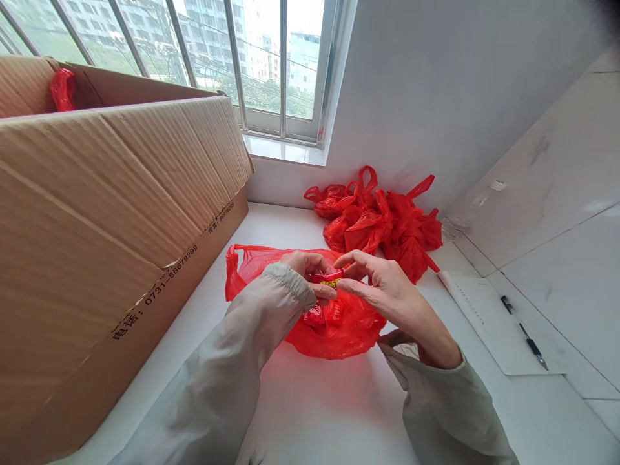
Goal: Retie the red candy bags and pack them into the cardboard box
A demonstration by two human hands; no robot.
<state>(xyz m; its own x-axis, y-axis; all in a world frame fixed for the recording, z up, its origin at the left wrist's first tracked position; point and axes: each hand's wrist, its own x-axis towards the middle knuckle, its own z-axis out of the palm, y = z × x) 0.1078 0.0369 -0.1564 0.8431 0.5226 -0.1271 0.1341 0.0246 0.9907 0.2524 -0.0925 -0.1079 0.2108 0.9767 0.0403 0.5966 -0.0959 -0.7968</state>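
Observation:
A small red packet (329, 279) with yellow lettering is held between my two hands, above a red plastic bag (334, 345) lying on the white table. My left hand (310, 268) pinches the packet from its left side, fingers and thumb closed on it. On the other side, my right hand (380, 281) grips the packet's right edge between thumb and fingertips. Below the hands, another dark red packet (314, 315) with pale print shows in the bag. The bag's handle loop (233, 268) sticks out at the left.
A large cardboard box (145, 187) stands on the left, with a red plastic bundle (62, 89) inside. Several tied red bags (368, 219) are heaped against the wall. A clear bottle (465, 219) lies behind a paper pad (489, 316) with a pen (533, 347) at the right.

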